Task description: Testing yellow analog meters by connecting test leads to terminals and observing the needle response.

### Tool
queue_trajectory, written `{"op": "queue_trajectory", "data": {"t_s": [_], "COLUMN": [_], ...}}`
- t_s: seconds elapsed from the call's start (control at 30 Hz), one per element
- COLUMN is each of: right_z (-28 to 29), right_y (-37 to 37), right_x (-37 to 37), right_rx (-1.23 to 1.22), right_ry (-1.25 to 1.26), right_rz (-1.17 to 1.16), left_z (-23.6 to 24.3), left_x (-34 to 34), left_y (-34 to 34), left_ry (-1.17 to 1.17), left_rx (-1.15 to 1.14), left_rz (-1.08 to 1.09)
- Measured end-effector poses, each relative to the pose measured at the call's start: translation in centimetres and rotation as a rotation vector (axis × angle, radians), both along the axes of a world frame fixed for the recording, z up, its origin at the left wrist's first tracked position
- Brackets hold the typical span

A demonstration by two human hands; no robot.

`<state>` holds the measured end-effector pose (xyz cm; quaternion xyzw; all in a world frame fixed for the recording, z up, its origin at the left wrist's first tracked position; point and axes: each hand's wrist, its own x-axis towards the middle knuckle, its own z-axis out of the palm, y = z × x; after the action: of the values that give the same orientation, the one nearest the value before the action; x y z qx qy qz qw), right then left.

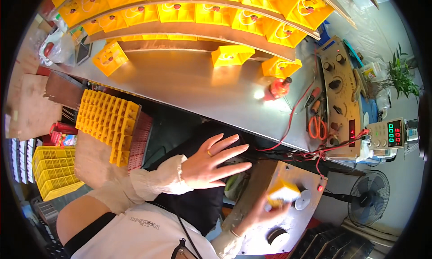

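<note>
My left hand (pixel 214 163) hangs in the air in front of the bench, its fingers spread, with nothing in it. A ring is on one finger. My right hand (pixel 272 211) grips a small yellow plastic housing (pixel 282 191), smeared by motion and partly washed out by light. It is over a metal-topped fixture box (pixel 288 223), beside a round metal disc (pixel 302 199). A second round fitting (pixel 278 238) sits lower on the same top. Whether the housing touches the fixture I cannot tell.
A metal bench (pixel 180 88) bears yellow housings (pixel 231 55), a red bottle (pixel 280 88), orange scissors (pixel 317 127) and a dialled instrument (pixel 339 88). Wooden shelves (pixel 180 29) of yellow housings rise behind. A stack of yellow parts (pixel 108 119) stands left, a fan (pixel 371 198) right.
</note>
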<state>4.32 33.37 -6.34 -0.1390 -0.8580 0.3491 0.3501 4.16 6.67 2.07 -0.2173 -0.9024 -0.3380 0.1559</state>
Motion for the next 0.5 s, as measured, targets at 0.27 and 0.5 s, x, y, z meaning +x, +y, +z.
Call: {"op": "queue_trajectory", "data": {"t_s": [0.27,0.5], "right_z": [7.0,6.9], "right_y": [-17.6,-16.0], "right_x": [-3.3,-4.2], "right_rx": [-0.39,-0.285], "right_ry": [-0.207,-0.201], "right_rz": [0.867,0.854], "left_z": [-1.7,-0.8], "left_x": [-2.1,-2.7], "left_y": [-6.1,-8.7], "left_ry": [0.056,0.035], "left_rx": [0.11,0.129], "left_rz": [0.377,0.357]}}
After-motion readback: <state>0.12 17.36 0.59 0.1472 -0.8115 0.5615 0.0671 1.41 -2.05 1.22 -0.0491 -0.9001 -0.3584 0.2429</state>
